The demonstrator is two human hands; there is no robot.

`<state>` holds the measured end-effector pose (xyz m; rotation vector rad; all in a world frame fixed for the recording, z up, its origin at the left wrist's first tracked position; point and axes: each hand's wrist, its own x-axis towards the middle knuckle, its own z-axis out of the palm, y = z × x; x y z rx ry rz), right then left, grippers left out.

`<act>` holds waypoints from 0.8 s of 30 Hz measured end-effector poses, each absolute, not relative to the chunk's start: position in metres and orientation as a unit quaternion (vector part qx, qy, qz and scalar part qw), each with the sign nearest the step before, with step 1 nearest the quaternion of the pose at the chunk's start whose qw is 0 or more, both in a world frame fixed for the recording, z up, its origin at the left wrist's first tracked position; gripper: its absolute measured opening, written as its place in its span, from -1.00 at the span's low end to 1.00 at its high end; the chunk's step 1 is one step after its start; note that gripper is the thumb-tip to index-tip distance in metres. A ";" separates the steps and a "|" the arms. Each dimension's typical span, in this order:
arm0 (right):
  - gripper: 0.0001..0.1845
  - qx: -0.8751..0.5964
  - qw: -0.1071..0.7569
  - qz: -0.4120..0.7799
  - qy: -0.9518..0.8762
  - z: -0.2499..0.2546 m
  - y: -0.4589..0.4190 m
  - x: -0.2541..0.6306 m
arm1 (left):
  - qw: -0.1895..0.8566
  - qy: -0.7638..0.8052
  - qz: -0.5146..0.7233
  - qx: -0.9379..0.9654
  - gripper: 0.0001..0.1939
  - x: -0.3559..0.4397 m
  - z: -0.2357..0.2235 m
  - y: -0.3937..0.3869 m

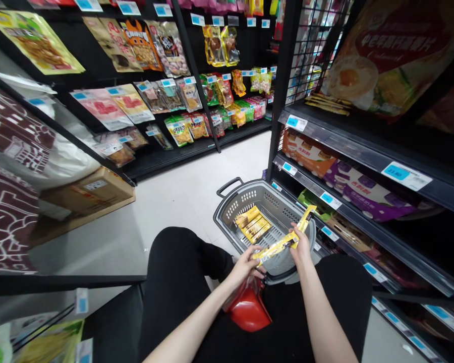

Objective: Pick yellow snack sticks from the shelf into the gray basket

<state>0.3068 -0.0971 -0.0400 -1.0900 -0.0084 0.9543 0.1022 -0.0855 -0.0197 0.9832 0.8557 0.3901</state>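
My left hand closes on one end of a slim yellow stick packet, which lies slanting between both hands. In my right hand is a second yellow stick packet, pointing up and to the right; its fingers also meet the far end of the first one. Both hands are over the near side of a grey plastic shopping basket. Inside the basket, several yellow packets lie side by side on the slatted bottom. The print on the held packets is too small to read.
Snack shelves stand ahead and to the left. On the right, a shelf unit holds boxed goods and a large bag, with several yellow sticks beside it. A cardboard box is at left. Something red sits between my legs.
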 end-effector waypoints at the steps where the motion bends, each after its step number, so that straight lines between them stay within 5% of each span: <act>1: -0.62 -0.491 0.748 0.448 -0.006 -0.039 -0.097 0.305 | 0.741 0.406 0.176 0.505 -0.49 0.102 -0.020 -0.086; 5: -0.61 -0.480 0.729 0.487 -0.030 -0.034 -0.096 0.284 | 0.525 0.430 0.158 0.717 -0.59 0.097 -0.023 -0.090; 8: -0.59 -0.481 0.711 0.511 -0.053 -0.031 -0.096 0.263 | 0.480 0.433 0.121 0.753 -0.70 0.094 -0.025 -0.093; 13: -0.48 -0.447 0.713 0.538 -0.052 -0.027 -0.097 0.256 | 0.616 0.428 0.162 0.641 -0.85 0.099 -0.032 -0.091; 18: -0.48 -0.432 0.710 0.556 -0.017 -0.022 -0.099 0.272 | 0.773 0.426 0.224 0.413 -0.41 0.103 -0.030 -0.084; 24: -0.65 -0.387 0.680 0.616 -0.090 -0.018 -0.104 0.241 | 0.794 0.408 0.305 0.331 -0.49 0.105 -0.025 -0.083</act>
